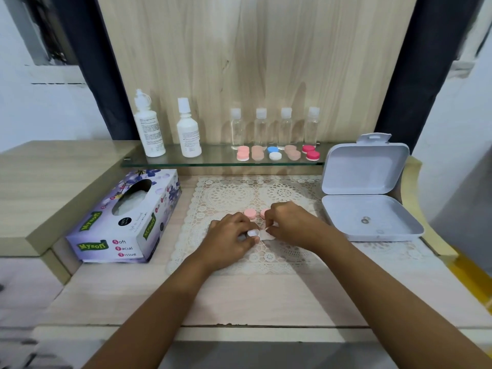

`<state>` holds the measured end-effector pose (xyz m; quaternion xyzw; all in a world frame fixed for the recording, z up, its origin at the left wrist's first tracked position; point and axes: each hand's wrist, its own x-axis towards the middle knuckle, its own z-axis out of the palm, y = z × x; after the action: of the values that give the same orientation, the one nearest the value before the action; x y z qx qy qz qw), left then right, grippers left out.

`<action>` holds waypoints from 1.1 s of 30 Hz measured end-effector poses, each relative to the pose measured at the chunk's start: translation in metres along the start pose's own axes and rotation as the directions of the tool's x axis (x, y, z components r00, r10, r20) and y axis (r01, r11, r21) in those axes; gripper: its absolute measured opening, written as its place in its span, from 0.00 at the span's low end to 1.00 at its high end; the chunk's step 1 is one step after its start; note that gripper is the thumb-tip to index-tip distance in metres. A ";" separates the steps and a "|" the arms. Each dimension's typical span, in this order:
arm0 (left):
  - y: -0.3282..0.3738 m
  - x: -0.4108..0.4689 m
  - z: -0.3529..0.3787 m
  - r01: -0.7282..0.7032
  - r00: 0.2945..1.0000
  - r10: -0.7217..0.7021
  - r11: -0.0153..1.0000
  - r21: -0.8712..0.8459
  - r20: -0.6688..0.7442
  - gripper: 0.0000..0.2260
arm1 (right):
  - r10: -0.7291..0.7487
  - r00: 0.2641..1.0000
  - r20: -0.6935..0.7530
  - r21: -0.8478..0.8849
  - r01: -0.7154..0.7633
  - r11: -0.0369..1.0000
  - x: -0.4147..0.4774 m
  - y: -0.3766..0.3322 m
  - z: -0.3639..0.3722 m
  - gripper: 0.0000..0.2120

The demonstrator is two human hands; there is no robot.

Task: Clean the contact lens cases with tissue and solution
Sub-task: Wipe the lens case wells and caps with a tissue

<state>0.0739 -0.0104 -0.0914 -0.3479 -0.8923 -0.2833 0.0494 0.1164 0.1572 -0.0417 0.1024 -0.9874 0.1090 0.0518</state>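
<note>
My left hand [231, 237] grips a small white lens case base [253, 233] over the lace mat [234, 194]. My right hand [288, 222] pinches a scrap of white tissue [267, 235] against that case. Two pink caps [250, 213] lie on the mat just behind my hands, the right one partly hidden. Two white solution bottles [188, 133] stand on the glass shelf [149, 164]. A purple tissue box [125, 219] lies at the left.
Several coloured lens cases [275, 153] sit in a row on the glass shelf before clear small bottles [261, 127]. An open white plastic box [370, 211] with a small metal ring inside lies at the right. A wooden panel rises behind.
</note>
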 end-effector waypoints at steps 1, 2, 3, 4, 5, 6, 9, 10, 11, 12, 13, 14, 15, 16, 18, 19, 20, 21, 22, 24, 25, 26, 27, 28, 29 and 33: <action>0.000 0.000 0.000 0.000 1.000 0.000 1.000 0.002 0.002 0.15 | 0.011 1.000 -0.007 0.003 -0.011 1.000 0.000 0.000 0.001 0.07; 0.000 0.000 0.000 -0.003 1.000 0.003 1.000 0.007 0.000 0.12 | 0.024 1.000 -0.012 0.007 -0.024 1.000 0.001 -0.001 0.002 0.07; 0.000 0.000 0.000 -0.005 1.000 0.005 1.000 0.012 -0.004 0.11 | 0.038 0.999 -0.016 0.009 -0.038 0.999 0.001 -0.002 0.002 0.07; 0.000 0.000 0.000 -0.009 1.000 0.009 1.000 0.013 -0.010 0.10 | 0.052 0.998 -0.021 0.011 -0.052 0.999 0.001 -0.002 0.003 0.07; 0.001 0.000 0.000 -0.011 1.000 0.011 1.000 0.014 -0.015 0.10 | 0.062 0.998 -0.029 0.013 -0.062 0.998 0.001 -0.003 0.004 0.07; 0.001 -0.001 0.000 -0.011 1.000 0.011 1.000 0.016 -0.019 0.10 | 0.071 0.997 -0.037 0.016 -0.070 0.997 0.001 -0.003 0.005 0.08; 0.002 -0.001 0.000 0.000 1.000 0.000 1.000 0.025 -0.019 0.11 | 0.075 0.996 -0.058 0.041 -0.073 0.997 -0.001 -0.001 0.007 0.08; 0.001 0.000 0.000 0.004 1.000 -0.003 1.000 0.027 -0.019 0.11 | 0.072 0.996 -0.056 0.063 -0.069 0.996 -0.001 0.000 0.007 0.08; 0.001 0.000 0.000 0.006 1.000 -0.005 1.000 0.030 -0.020 0.11 | 0.066 0.997 -0.046 0.084 -0.062 0.995 -0.002 0.002 0.006 0.08; 0.001 0.000 0.001 0.008 1.000 -0.007 0.999 0.034 -0.019 0.11 | 0.055 0.998 -0.029 0.099 -0.052 0.994 -0.002 0.003 0.005 0.09; 0.001 0.000 0.001 0.010 1.000 -0.009 0.999 0.039 -0.018 0.11 | 0.041 0.999 -0.005 0.105 -0.040 0.994 -0.002 0.005 0.003 0.09; 0.001 0.000 0.001 0.010 1.000 -0.009 0.999 0.043 -0.018 0.11 | 0.028 0.999 0.023 0.106 -0.030 0.994 -0.003 0.007 0.001 0.10; 0.002 0.000 0.001 0.009 1.000 -0.008 0.999 0.045 -0.018 0.11 | 0.016 0.999 0.051 0.103 -0.021 0.994 -0.004 0.009 0.000 0.10; 0.002 0.000 0.001 0.006 1.000 -0.005 0.999 0.045 -0.020 0.11 | 0.009 0.997 0.074 0.102 -0.017 0.995 -0.005 0.012 -0.001 0.11; 0.002 -0.001 0.000 0.003 1.000 -0.002 0.999 0.041 -0.022 0.12 | 0.011 0.995 0.103 0.111 -0.022 0.994 -0.008 0.016 -0.002 0.13; 0.002 -0.001 0.000 0.003 1.000 -0.002 0.999 0.038 -0.022 0.12 | 0.012 0.994 0.108 0.118 -0.025 0.993 -0.008 0.017 -0.002 0.13; 0.002 -0.001 0.000 0.002 1.000 -0.001 0.999 0.035 -0.022 0.12 | 0.011 0.994 0.111 0.125 -0.025 0.992 -0.008 0.018 -0.002 0.13; 0.003 -0.001 0.000 0.000 1.000 0.001 0.999 0.034 -0.024 0.11 | 0.011 0.993 0.116 0.133 -0.027 0.991 -0.007 0.019 -0.002 0.13; 0.003 -0.001 0.000 0.000 1.000 0.001 0.999 0.035 -0.025 0.11 | 0.013 0.992 0.125 0.143 -0.031 0.989 -0.007 0.018 -0.002 0.13; 0.003 -0.001 0.000 0.000 1.000 0.000 0.999 0.038 -0.023 0.11 | 0.016 0.987 0.157 0.147 -0.039 0.988 -0.006 0.018 -0.002 0.13; 0.003 -0.001 0.000 0.000 1.000 0.000 0.999 0.039 -0.020 0.11 | 0.016 0.984 0.177 0.139 -0.041 0.989 -0.005 0.018 -0.002 0.14; 0.003 -0.001 -0.001 0.000 1.000 0.000 0.999 0.039 -0.016 0.12 | 0.017 0.980 0.196 0.128 -0.043 0.991 -0.005 0.017 -0.002 0.14; 0.003 -0.002 -0.001 -0.002 1.000 0.002 0.999 0.039 -0.015 0.12 | 0.017 0.978 0.210 0.120 -0.043 0.992 -0.005 0.017 -0.002 0.15; 0.003 -0.001 -0.001 -0.003 1.000 0.004 0.999 0.035 -0.016 0.12 | 0.019 0.976 0.218 0.117 -0.045 0.992 -0.005 0.016 -0.002 0.15; 0.003 -0.001 -0.001 -0.005 1.000 0.005 0.999 0.033 -0.015 0.12 | 0.023 0.975 0.219 0.120 -0.051 0.992 -0.005 0.016 -0.002 0.15; 0.003 -0.002 -0.001 -0.004 1.000 0.004 1.000 0.020 -0.001 0.12 | 0.072 0.982 0.176 0.203 -0.108 0.973 -0.012 0.016 0.003 0.13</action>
<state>0.0769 -0.0104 -0.0895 -0.3489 -0.8944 -0.2744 0.0540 0.1241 0.1740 -0.0495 0.0711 -0.9747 0.2066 -0.0476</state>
